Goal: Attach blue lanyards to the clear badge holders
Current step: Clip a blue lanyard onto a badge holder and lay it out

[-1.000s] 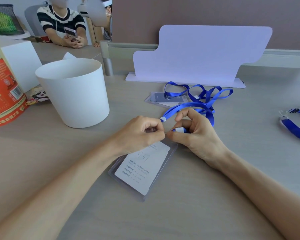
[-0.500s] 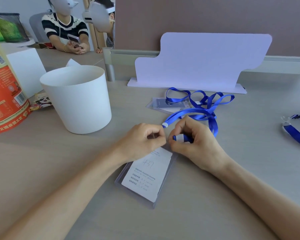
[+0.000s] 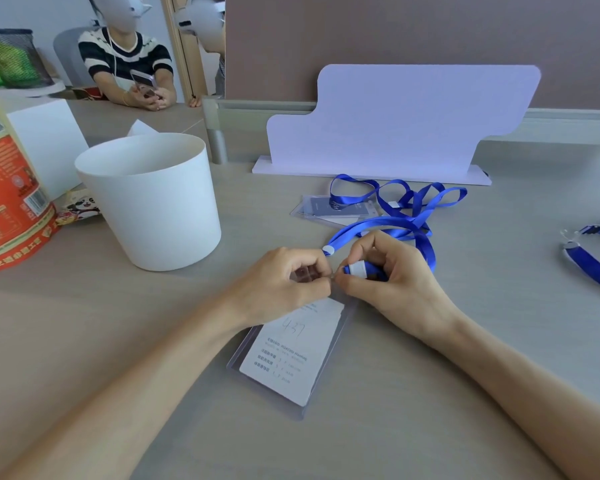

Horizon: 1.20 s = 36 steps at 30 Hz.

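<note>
Your left hand (image 3: 284,284), fingers curled, pinches the top edge of the clear badge holder (image 3: 293,362) lying flat on the tabletop (image 3: 430,393), while your right hand (image 3: 399,289) meets it fingertip to fingertip, its grip closed round the white-banded end of the blue lanyard (image 3: 378,224).

Two hands are working side by side: one left hand (image 3: 284,282) and one right hand (image 3: 395,285).

Two clear plastic badge holders (image 3: 291,372) (image 3: 333,207) are lying flat. The first is lying under both hands, with the left hand pinching its top. The second is lying beyond the right hand.

At least two blue ribbon lanyards (image 3: 371,225) (image 3: 593,268) are showing. The right hand is pinching the first. The second is lying well to the right of that hand.

The tangled blue loops (image 3: 413,199) beyond the right hand are not separating into a sure count.

One white tapered plastic pot (image 3: 153,202) is standing beyond the left hand.

One white cut-out stand (image 3: 402,123) is standing beyond both hands.

One orange printed bag (image 3: 4,195) is standing far to the left of the left hand.
</note>
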{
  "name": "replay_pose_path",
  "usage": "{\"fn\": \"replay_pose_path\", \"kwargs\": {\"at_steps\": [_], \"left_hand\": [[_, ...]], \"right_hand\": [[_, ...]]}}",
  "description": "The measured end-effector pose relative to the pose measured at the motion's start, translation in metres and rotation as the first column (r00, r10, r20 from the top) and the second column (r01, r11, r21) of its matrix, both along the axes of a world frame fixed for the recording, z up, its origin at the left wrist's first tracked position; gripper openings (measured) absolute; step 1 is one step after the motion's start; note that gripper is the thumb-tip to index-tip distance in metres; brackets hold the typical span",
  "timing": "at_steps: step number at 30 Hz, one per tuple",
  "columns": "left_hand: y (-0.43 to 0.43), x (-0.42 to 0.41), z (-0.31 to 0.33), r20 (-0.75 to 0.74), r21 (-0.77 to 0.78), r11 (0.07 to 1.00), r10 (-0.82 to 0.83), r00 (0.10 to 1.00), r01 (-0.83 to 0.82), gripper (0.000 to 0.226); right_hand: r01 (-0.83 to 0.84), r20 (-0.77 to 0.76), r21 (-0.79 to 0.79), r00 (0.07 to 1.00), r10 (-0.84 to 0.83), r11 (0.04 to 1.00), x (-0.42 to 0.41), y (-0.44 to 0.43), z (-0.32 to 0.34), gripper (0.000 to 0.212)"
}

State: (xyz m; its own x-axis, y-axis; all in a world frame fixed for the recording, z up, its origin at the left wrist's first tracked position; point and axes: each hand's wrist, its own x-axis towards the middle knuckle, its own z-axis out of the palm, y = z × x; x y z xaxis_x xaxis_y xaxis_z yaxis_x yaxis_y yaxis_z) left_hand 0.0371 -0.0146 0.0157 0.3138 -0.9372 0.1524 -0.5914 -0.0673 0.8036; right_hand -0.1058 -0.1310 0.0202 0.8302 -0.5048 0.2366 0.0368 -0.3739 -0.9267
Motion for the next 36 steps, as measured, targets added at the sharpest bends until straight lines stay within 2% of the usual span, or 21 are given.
{"fn": "replay_pose_path", "kwargs": {"at_steps": [3, 7, 13, 15, 19, 22, 24, 26, 28, 30, 33, 36], "left_hand": [[0.000, 0.003, -0.003, -0.003, 0.012, 0.999, -0.038, 0.999, 0.038, 0.008], [0.000, 0.006, -0.004, 0.024, 0.020, 0.999, -0.043, 0.999, 0.043, 0.007], [0.001, 0.009, -0.001, -0.009, -0.014, 0.999, -0.041, 0.999, 0.041, 0.014], [0.000, 0.009, -0.002, -0.014, -0.003, 0.999, -0.051, 0.999, 0.051, 0.017], [0.000, 0.007, -0.004, 0.008, 0.021, 1.000, -0.019, 1.000, 0.018, 0.016], [-0.002, -0.001, -0.002, 0.007, 0.035, 0.999, 0.038, 0.999, -0.039, 0.013], [-0.005, -0.005, 0.001, -0.001, 0.057, 0.996, 0.072, 0.997, -0.072, 0.008], [-0.007, -0.007, 0.006, -0.054, 0.077, 0.992, 0.106, 0.993, -0.101, 0.034], [-0.009, -0.011, 0.012, -0.145, 0.076, 0.991, 0.117, 0.983, -0.106, 0.049], [-0.010, -0.015, 0.018, -0.210, 0.073, 0.994, 0.090, 0.974, -0.077, 0.055], [-0.011, -0.017, 0.028, -0.269, 0.064, 0.996, 0.071, 0.961, -0.056, 0.057], [-0.012, -0.024, 0.039, -0.415, 0.023, 0.997, 0.074, 0.907, -0.071, 0.064]], "right_hand": [[-0.029, -0.028, 0.031, 0.999, 0.030, 0.999, 0.001, -0.002, -0.001, 0.026], [-0.025, -0.071, -0.017, 0.997, 0.024, 1.000, 0.003, -0.004, -0.005, 0.038], [-0.041, 0.007, 0.120, 0.999, 0.041, 0.992, 0.001, -0.012, -0.006, 0.015], [-0.046, 0.007, 0.112, 0.999, 0.046, 0.993, 0.000, -0.014, -0.008, 0.010], [-0.068, -0.051, 0.061, 0.996, 0.072, 0.996, 0.000, -0.013, -0.007, 0.007], [0.016, -0.040, 0.095, 0.999, -0.012, 0.995, -0.003, -0.015, -0.007, 0.009], [0.107, 0.004, 0.146, 0.994, -0.108, 0.984, -0.004, -0.016, -0.008, 0.007], [0.179, 0.075, 0.242, 0.976, -0.203, 0.954, -0.008, -0.018, -0.009, 0.007], [0.218, 0.139, 0.372, 0.948, -0.286, 0.902, -0.013, -0.021, -0.010, 0.008], [0.204, 0.172, 0.506, 0.928, -0.330, 0.838, -0.022, -0.026, -0.010, 0.009], [0.089, 0.215, 0.700, 0.919, -0.329, 0.709, -0.039, -0.030, -0.009, 0.012], [0.056, 0.225, 0.766, 0.910, -0.349, 0.640, -0.060, -0.030, -0.003, 0.010]]}}
